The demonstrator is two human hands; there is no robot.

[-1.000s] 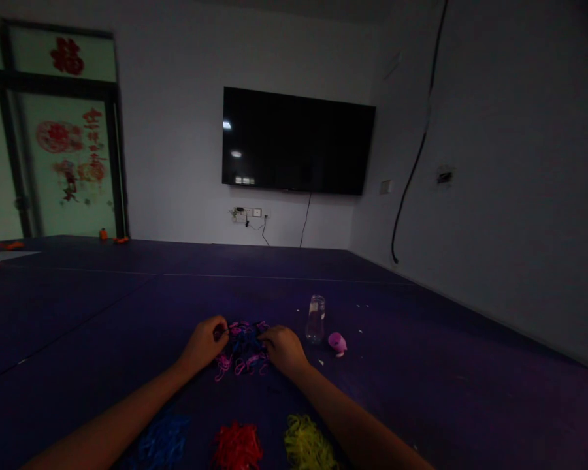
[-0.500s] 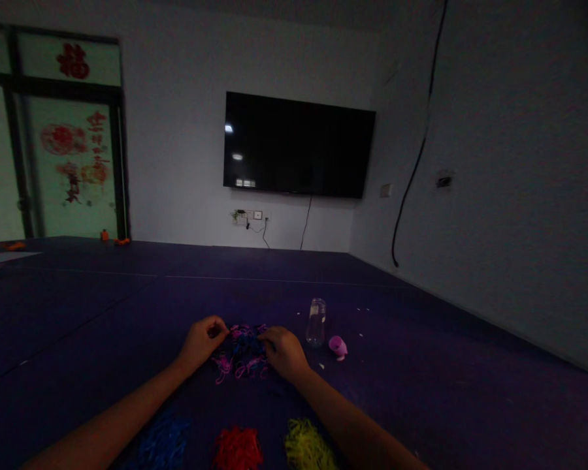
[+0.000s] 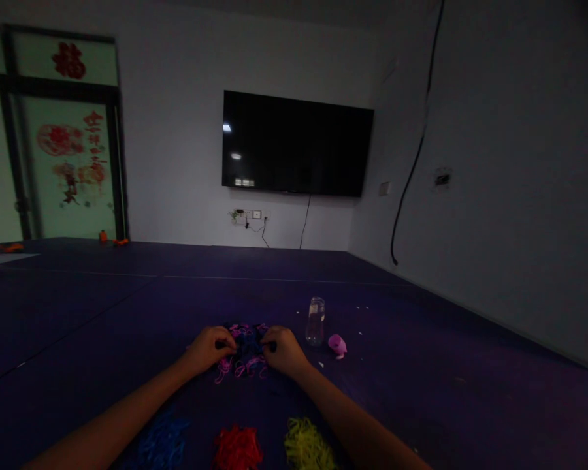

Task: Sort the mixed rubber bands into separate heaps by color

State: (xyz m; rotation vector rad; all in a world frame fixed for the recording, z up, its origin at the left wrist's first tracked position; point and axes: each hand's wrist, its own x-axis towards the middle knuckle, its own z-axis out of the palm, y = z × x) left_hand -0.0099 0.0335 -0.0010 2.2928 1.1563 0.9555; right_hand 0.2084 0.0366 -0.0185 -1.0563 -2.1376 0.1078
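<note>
A loose pile of pink, purple and dark blue rubber-band-like loops [image 3: 247, 346] lies on the purple tabletop between my hands. At its left edge, my left hand [image 3: 213, 349] has thumb and fingertips pinched together. My right hand [image 3: 281, 349] pinches at the right side of the same pile. Whatever sits between either set of fingertips is too small and dark to make out. Nearer to me lie a blue heap [image 3: 163, 442], a red heap [image 3: 238, 448] and a yellow heap [image 3: 308, 445] of similar thin strands.
Right of my right hand stands a clear bottle [image 3: 315, 322], with a pink cup-shaped piece [image 3: 338, 346] beside it. Small white scraps dot the purple table [image 3: 411, 378]. Orange items [image 3: 121, 242] lie at the far left edge. A television [image 3: 298, 143] hangs on the wall beyond.
My left hand has shifted down and right, closer over the pile's left side. My right hand stays nearly in place, its fingertips still at the pile. The heaps and bottle have not moved.
</note>
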